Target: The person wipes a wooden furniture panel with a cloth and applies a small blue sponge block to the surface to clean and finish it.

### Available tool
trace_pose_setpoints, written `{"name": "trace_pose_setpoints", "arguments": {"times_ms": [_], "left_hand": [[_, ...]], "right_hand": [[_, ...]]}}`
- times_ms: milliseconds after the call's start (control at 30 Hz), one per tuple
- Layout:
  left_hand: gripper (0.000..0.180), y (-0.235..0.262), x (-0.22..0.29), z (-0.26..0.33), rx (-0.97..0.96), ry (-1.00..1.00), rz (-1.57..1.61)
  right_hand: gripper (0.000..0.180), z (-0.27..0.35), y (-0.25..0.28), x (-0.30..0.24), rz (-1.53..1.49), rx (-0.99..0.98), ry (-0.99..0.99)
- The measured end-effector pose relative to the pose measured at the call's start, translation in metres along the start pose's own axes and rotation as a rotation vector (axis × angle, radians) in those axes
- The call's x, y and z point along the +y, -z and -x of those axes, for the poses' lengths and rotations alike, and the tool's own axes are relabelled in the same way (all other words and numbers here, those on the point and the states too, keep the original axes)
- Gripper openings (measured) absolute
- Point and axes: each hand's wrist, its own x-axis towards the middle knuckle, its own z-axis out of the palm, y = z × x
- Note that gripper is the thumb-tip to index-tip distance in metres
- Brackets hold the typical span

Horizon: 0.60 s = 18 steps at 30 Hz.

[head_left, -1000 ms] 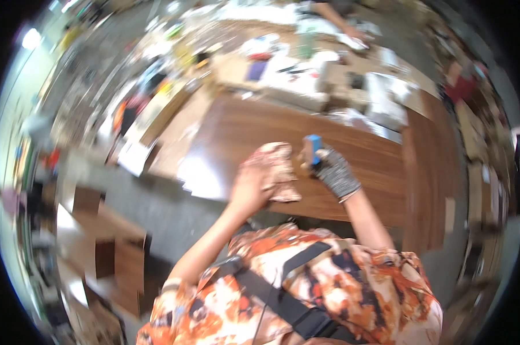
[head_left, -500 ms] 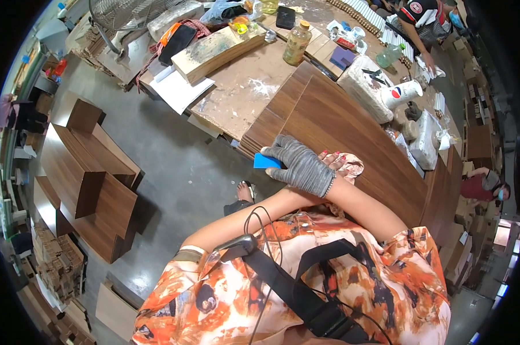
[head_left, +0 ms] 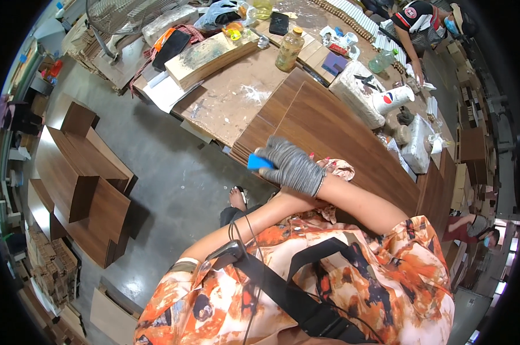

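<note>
My forearms cross over the near end of a stack of brown wood-grain panels (head_left: 340,132). In a grey knit glove, my right hand (head_left: 294,167) lies on the left of the crossing. Its fingers close on a blue block (head_left: 260,162) at the panels' left edge. Partly hidden beneath the right wrist is my left hand (head_left: 329,163), bare with red nails. It holds a crumpled pinkish cloth (head_left: 344,169) against the top panel; most of its fingers are covered.
On the worktable (head_left: 225,103) stand a bottle of yellowish liquid (head_left: 289,50), a wooden beam (head_left: 211,57), a white cup (head_left: 393,99) and foam-like white blocks (head_left: 358,95). Brown shelf units (head_left: 76,172) stand on the floor at left. A co-worker (head_left: 412,34) reaches over the table's far right.
The view has shifted slightly, so the scene sits a little differently. My crossed hands remain at the panels' near left edge, the blue block and cloth still held.
</note>
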Motion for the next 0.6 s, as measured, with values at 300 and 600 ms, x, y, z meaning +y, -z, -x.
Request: {"name": "trace_pose_setpoints", "arguments": {"times_ms": [300, 600], "left_hand": [[0.069, 0.013, 0.021, -0.008, 0.016, -0.016, -0.254], [0.069, 0.014, 0.02, -0.007, -0.016, -0.005, -0.266]], "right_hand": [[0.037, -0.04, 0.067, 0.121, 0.289, 0.38, -0.02], [0.04, -0.087, 0.123, 0.194, 0.425, 0.32, -0.369]]}}
